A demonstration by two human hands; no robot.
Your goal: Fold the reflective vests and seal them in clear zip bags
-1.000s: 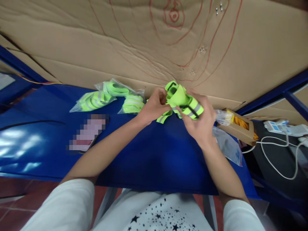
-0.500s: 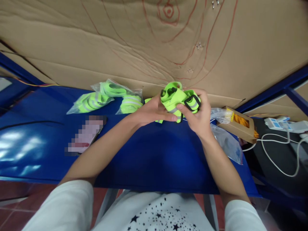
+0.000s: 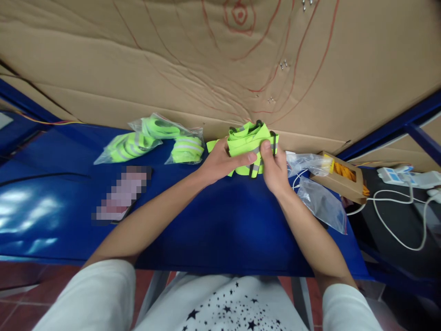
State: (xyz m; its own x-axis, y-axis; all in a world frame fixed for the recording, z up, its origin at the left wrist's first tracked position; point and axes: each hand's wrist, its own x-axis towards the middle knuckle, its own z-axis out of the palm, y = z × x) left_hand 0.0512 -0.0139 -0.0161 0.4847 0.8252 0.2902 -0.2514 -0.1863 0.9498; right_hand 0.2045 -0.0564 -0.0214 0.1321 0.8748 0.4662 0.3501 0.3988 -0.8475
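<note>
Both hands hold a folded neon-green reflective strap (image 3: pixel 250 139) with grey bands and black buckles, above the far middle of the blue table (image 3: pixel 213 220). My left hand (image 3: pixel 222 161) grips its left side, thumb laid across the front. My right hand (image 3: pixel 274 168) pinches its right side, thumb on top and fingers behind. A loose green end (image 3: pixel 214 145) of the strap shows behind my left hand.
Three clear bags of green straps (image 3: pixel 156 138) lie at the far left. Empty clear bags (image 3: pixel 319 197) and a small cardboard box (image 3: pixel 346 177) with orange contents lie right. A blurred flat object (image 3: pixel 119 195) lies left. White cables (image 3: pixel 396 211) sit off the table's right; cardboard (image 3: pixel 220 59) stands behind.
The strap bundle has been pressed from a loose roll into a flatter fold. Both hands have closed in on it and dropped slightly toward the table.
</note>
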